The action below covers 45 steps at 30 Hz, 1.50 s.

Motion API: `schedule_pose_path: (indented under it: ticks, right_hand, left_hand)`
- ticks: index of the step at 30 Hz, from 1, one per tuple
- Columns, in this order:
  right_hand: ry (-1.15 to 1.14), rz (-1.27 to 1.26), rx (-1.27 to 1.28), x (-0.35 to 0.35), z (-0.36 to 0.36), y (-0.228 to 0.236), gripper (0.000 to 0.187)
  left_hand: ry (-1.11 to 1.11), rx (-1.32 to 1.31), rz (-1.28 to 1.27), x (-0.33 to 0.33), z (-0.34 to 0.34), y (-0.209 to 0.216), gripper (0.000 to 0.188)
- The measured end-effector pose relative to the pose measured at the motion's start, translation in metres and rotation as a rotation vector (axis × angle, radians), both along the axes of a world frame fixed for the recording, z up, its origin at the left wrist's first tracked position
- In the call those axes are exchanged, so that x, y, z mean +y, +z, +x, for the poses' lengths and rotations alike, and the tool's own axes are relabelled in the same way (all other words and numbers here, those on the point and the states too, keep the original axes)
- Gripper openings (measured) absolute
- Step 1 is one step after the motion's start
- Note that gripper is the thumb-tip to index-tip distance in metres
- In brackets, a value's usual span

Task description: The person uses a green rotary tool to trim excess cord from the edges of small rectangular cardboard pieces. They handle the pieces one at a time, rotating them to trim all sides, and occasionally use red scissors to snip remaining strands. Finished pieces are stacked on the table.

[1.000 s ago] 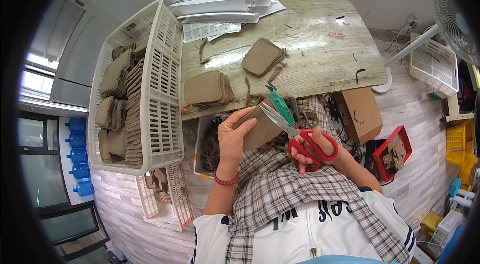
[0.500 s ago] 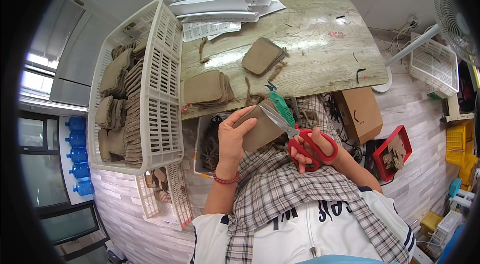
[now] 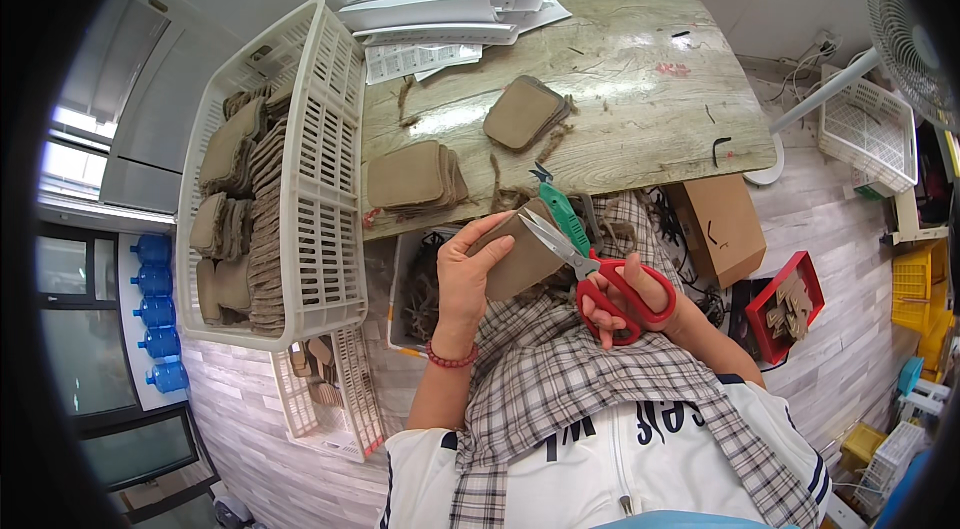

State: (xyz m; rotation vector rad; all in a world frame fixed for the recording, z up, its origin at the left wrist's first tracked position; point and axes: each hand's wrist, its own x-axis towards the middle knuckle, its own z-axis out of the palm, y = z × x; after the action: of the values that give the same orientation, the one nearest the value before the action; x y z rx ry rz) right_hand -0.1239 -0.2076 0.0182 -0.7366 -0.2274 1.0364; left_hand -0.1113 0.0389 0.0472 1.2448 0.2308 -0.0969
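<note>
Between the thumb and fingers of my left hand is a brown square fabric pad with rounded corners. My right hand is closed round the red handles of a pair of scissors. Their slightly parted blades lie at the pad's upper right edge. Just beyond the blades, a green-handled cutter stands at the table's near edge. On the table, one stack of similar pads rests near the front left, and a second stack lies farther back, with loose brown trimmings beside it.
A white plastic basket full of pads stands at the left of the wooden table. White paper sheets are piled at the back. To the right are a cardboard box, a red tray with scraps, and a fan.
The scissor blades have parted slightly at the pad's edge. Both hands stay in nearly the same place, and the stacks have not moved.
</note>
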Motion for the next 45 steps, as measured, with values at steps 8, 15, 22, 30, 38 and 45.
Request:
schedule_pose_path:
  ticks: [8, 15, 22, 30, 38, 45]
  right_hand:
    - [0.004, 0.018, 0.011, 0.000, -0.001, -0.003, 0.088]
    - [0.019, 0.060, 0.058, 0.000, 0.000, -0.004, 0.087]
    - [-0.029, -0.001, -0.010, 0.003, 0.000, -0.006, 0.089]
    - [-0.162, 0.024, -0.059, 0.000, 0.008, 0.002, 0.083]
    - [-0.062, -0.016, -0.035, -0.001, -0.004, -0.005, 0.084]
    - [-0.056, 0.020, -0.002, 0.000, -0.003, -0.004, 0.085]
  left_hand:
    - [-0.010, 0.002, -0.003, 0.001, -0.001, -0.001, 0.030]
    - [0.002, -0.030, 0.035, 0.000, -0.001, 0.000, 0.030]
    - [-0.003, 0.009, -0.034, 0.000, 0.000, -0.001, 0.030]
    - [-0.003, 0.073, -0.097, -0.008, -0.005, 0.006, 0.031]
    - [0.031, 0.009, -0.032, -0.004, -0.001, 0.003, 0.032]
    - [0.021, -0.034, 0.002, -0.004, -0.003, 0.000, 0.032]
